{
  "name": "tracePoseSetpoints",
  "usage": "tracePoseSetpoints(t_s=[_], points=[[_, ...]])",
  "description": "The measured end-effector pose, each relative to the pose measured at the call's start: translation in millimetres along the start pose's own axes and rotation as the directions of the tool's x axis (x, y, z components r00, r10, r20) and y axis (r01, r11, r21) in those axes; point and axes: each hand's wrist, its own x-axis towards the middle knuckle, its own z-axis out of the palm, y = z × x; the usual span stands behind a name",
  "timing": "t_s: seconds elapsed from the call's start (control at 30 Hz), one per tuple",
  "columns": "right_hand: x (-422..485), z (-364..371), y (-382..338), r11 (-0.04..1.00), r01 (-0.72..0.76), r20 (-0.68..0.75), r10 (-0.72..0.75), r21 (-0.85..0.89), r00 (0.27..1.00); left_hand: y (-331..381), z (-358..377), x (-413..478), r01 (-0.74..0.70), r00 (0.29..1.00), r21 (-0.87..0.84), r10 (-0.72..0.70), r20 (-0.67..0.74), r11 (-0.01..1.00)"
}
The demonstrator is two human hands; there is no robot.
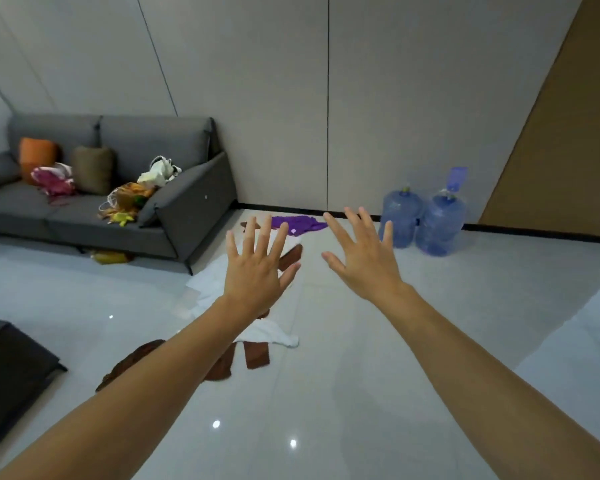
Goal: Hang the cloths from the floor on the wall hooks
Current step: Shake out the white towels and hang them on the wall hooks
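You're holding left hand (253, 268) and right hand (364, 261) out, fingers spread wide, gripping nothing. Purple cloth (302, 223), white cloth (274, 336), brown cloth (257, 355) all lying on floor beside sofa (118, 202). No hooks showing, nothing hanging yet, guessing you're just starting.

A purple cloth (300, 224) lies on the floor (361, 393), far from me by the wall (274, 133). White cloths (207, 282) and brown cloths (257, 355) lie rumpled nearer me.
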Motion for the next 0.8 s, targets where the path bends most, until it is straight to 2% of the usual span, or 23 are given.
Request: tracePoseSetpoints(t_s=[0.2, 0.37, 0.63, 0.8], points=[[85.2, 55.2, 20.2, 0.978, 0.205, 0.082, -0.208, 0.046, 0.975, 2.2, 38.5, 44.7, 0.178, 0.978, 0.013, -0.178, 0.110, 0.984], [146.8, 98.9, 16.7, 0.951, 0.301, 0.137, -0.307, 0.062, 0.942, -17.7, 72.7, 65.4, 0.276, 0.944, 0.057, -0.282, 0.173, 0.959], [243.6, 180.6, -37.1, 0.897, 0.432, 0.216, -0.442, 0.095, 0.871, -91.1, 164.7, 96.8, 0.400, 0.884, 0.118, -0.416, 0.211, 0.909], [312.0, 239.8, -86.4, 0.856, 0.501, 0.269, -0.517, 0.130, 0.813, -150.1, 224.0, 128.7, 0.455, 0.854, 0.084, -0.461, 0.241, 0.886]])
